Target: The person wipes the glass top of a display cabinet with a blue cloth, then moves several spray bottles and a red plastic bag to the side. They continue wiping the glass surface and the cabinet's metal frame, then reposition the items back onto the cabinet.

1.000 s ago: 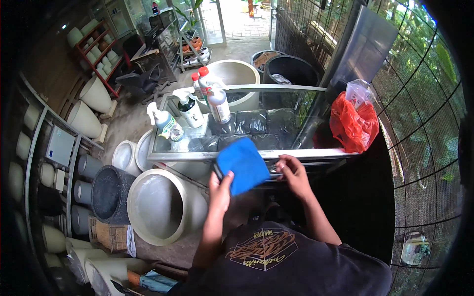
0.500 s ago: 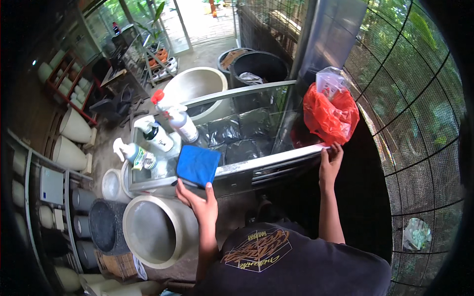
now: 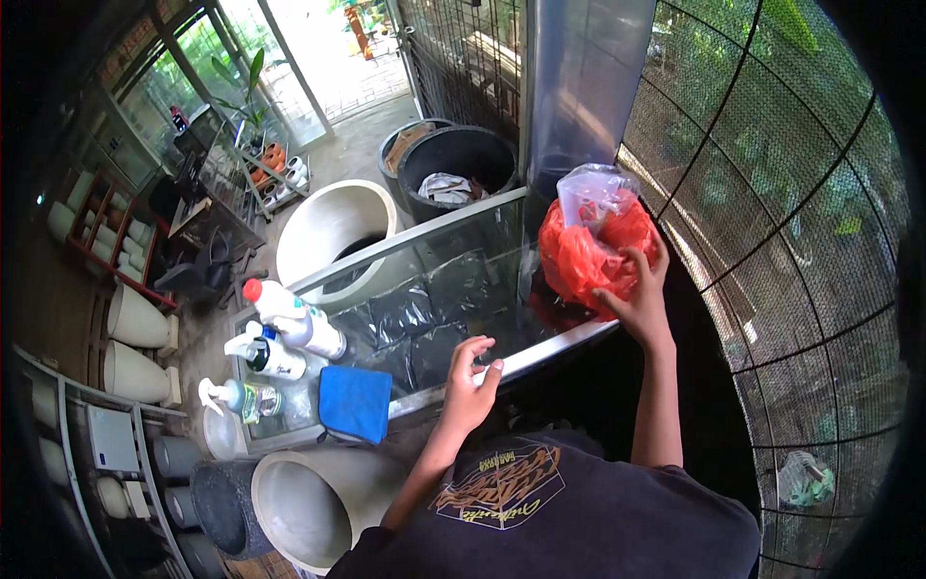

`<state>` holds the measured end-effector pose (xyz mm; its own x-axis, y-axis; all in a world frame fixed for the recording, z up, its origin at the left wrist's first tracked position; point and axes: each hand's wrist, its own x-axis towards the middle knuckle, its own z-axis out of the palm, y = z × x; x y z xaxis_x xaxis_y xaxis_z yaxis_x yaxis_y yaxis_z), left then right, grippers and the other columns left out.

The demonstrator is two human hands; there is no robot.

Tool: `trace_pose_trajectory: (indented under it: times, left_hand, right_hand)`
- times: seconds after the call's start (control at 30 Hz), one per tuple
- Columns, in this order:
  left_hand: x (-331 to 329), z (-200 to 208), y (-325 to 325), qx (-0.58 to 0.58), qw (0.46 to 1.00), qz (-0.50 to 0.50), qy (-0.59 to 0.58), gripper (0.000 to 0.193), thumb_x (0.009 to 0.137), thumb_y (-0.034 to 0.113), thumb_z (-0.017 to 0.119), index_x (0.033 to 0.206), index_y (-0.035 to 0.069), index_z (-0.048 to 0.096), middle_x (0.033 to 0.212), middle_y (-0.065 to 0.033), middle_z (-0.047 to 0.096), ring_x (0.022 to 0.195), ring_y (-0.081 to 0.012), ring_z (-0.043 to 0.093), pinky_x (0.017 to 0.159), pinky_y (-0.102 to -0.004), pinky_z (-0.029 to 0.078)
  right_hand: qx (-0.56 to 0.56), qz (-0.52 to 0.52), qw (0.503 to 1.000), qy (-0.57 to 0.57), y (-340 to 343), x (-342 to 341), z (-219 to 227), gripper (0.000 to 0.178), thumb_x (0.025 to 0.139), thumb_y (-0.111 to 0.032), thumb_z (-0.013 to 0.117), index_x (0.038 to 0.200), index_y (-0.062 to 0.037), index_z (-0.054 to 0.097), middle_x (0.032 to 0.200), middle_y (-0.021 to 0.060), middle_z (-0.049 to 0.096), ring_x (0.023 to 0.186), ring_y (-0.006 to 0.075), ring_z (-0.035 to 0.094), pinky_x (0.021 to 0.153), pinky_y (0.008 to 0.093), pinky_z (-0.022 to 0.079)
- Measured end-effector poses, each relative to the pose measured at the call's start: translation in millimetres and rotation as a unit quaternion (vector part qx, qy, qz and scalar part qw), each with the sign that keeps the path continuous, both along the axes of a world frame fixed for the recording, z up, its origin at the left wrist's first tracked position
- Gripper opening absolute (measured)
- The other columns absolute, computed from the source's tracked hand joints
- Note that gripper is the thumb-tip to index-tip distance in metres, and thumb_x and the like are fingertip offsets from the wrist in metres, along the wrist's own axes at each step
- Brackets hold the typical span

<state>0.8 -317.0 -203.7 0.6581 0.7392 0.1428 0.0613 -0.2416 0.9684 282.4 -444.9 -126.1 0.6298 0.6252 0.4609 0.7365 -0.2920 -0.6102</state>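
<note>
My right hand point(image 3: 641, 294) grips the near right side of a red plastic bag point(image 3: 590, 261), thumb and fingers spread around it. Clear plastic point(image 3: 593, 193) sticks out of the bag's top. The bag sits at the right end of a long glass-topped case point(image 3: 540, 352) with a pale metal frame. Over the case's near edge hovers my left hand point(image 3: 473, 386), fingers loosely curled and apart, holding nothing. To its left a folded blue cloth point(image 3: 355, 400) lies on the edge. Beyond the cloth stand a white bottle with a red top point(image 3: 294, 318) and two spray bottles point(image 3: 265, 357).
Large pale pots stand behind the case point(image 3: 338, 217) and in front of it point(image 3: 309, 507). Dark tubs point(image 3: 453, 169) are at the back. Wire mesh point(image 3: 772, 261) runs along the right. Shelves with pots point(image 3: 116, 227) line the left.
My right hand has moved from the case's edge up onto the red bag. My left hand has left the blue cloth and shifted right. The view has turned too.
</note>
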Motion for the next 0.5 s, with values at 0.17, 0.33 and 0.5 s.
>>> trace_pose_trajectory:
  times: [0.17, 0.33, 0.5]
  left_hand:
    - [23, -13, 12, -0.026, 0.998, -0.006, 0.065, 0.028, 0.094, 0.010, 0.066, 0.121, 0.003, 0.061, 0.119, -0.0098, 0.062, 0.109, -0.0183, 0.061, 0.081, -0.0290, 0.051]
    - [29, -42, 26, 0.013, 0.997, 0.049, 0.056, 0.021, 0.094, 0.010, 0.066, 0.113, -0.001, 0.064, 0.097, -0.0113, 0.071, 0.086, -0.0174, 0.070, 0.066, -0.0281, 0.054]
    - [39, -39, 26, -0.029, 0.993, 0.100, 0.053, 0.016, 0.095, 0.008, 0.064, 0.107, -0.002, 0.065, 0.091, -0.0119, 0.072, 0.075, -0.0157, 0.071, 0.064, -0.0287, 0.053]
  right_hand:
    - [0.062, -0.005, 0.997, 0.048, 13, 7, -21, 0.062, 0.063, -0.009, 0.084, 0.114, -0.0042, 0.049, 0.152, 0.0253, 0.023, 0.140, 0.0458, 0.035, 0.112, 0.0472, 0.039]
    - [0.097, 0.015, 0.993, 0.071, 15, 17, -28, 0.049, 0.062, -0.001, 0.077, 0.100, -0.0056, 0.046, 0.150, 0.0219, 0.027, 0.140, 0.0399, 0.037, 0.112, 0.0466, 0.038]
    - [0.108, 0.042, 0.986, 0.123, 8, 28, -36, 0.048, 0.062, 0.000, 0.077, 0.100, -0.0038, 0.048, 0.152, 0.0217, 0.024, 0.139, 0.0400, 0.039, 0.111, 0.0460, 0.040]
